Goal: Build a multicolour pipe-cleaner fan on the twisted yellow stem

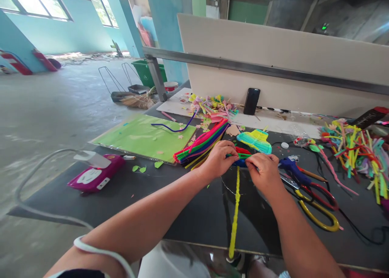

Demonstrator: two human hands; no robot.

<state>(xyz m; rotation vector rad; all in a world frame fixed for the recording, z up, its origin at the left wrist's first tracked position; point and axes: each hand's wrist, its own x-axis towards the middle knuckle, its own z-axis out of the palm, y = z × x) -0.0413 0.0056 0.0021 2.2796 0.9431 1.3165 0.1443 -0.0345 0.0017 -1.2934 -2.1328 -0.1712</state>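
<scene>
My left hand (219, 159) and my right hand (263, 170) pinch the two ends of a small piece made of red, green and blue pipe cleaners (242, 156). A long fuzzy yellow strip (236, 213) hangs from below that piece to the table's front edge; whether it is joined to it I cannot tell. Just behind my fingers lies a flat yellow and light-blue pipe-cleaner shape (255, 141). A bundle of loose pipe cleaners (199, 145) in pink, green, blue and purple rests beside my left hand. My fingertips partly hide the held piece.
Scissors with yellow handles (319, 217) and blue-handled pliers (293, 168) lie right of my right hand. Heaped pipe-cleaner scraps (355, 148) sit farther right. A green sheet (142, 138), purple power strip (99, 174) and cable (33, 174) are left. A phone (252, 101) leans on the board behind.
</scene>
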